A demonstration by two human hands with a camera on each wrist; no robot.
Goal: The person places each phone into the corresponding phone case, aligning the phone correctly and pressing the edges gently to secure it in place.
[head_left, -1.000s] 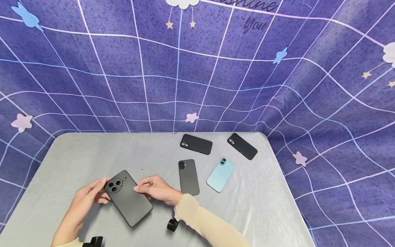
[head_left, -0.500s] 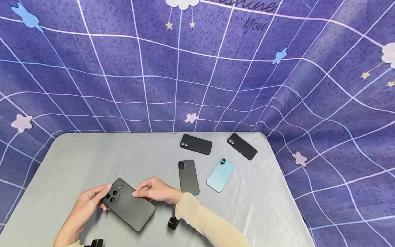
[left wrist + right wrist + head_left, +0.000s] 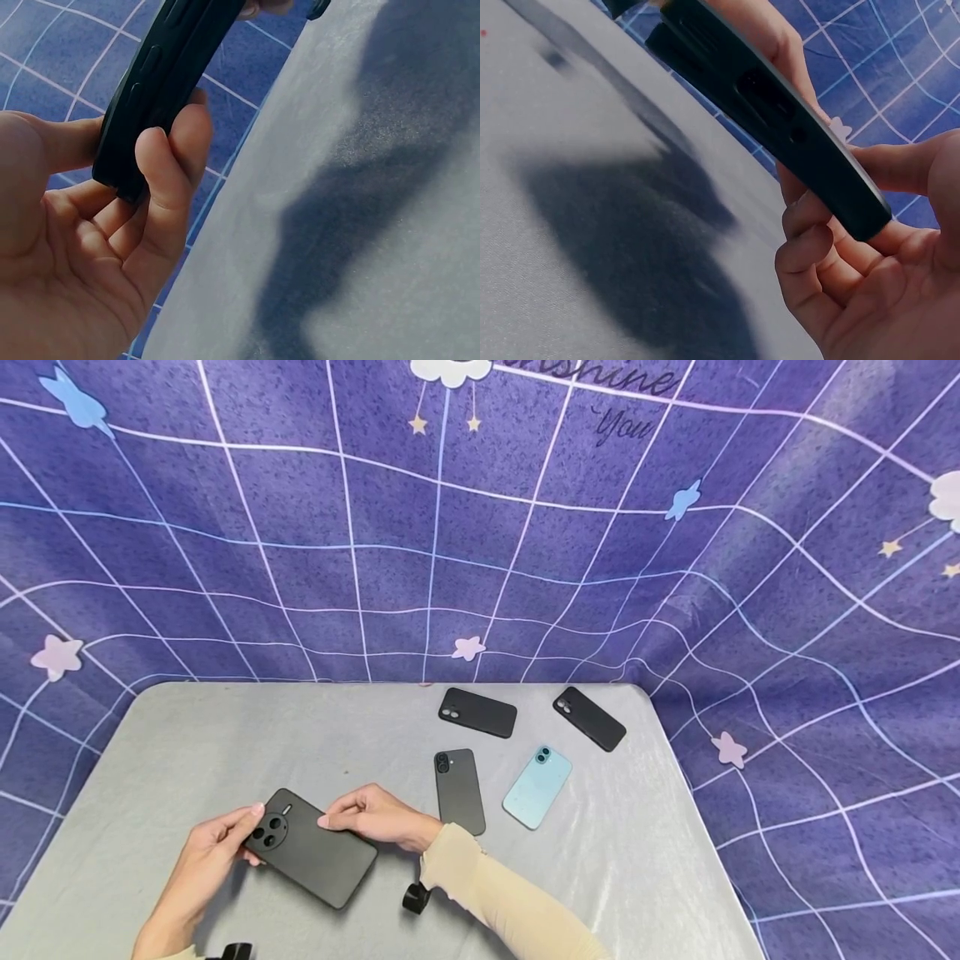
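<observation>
Evidently, the matte dark-grey rectangular phone is held up between the left hand, which grips its one end, and the right hand, which pinches its long side, probably for steadiness.

R hand grips dk phone above tbl.

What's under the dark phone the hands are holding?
The left hand and right hand curl fingers under the phone; below are the gray table and shadows. Its underside is turned away, so mostly hidden.
</observation>
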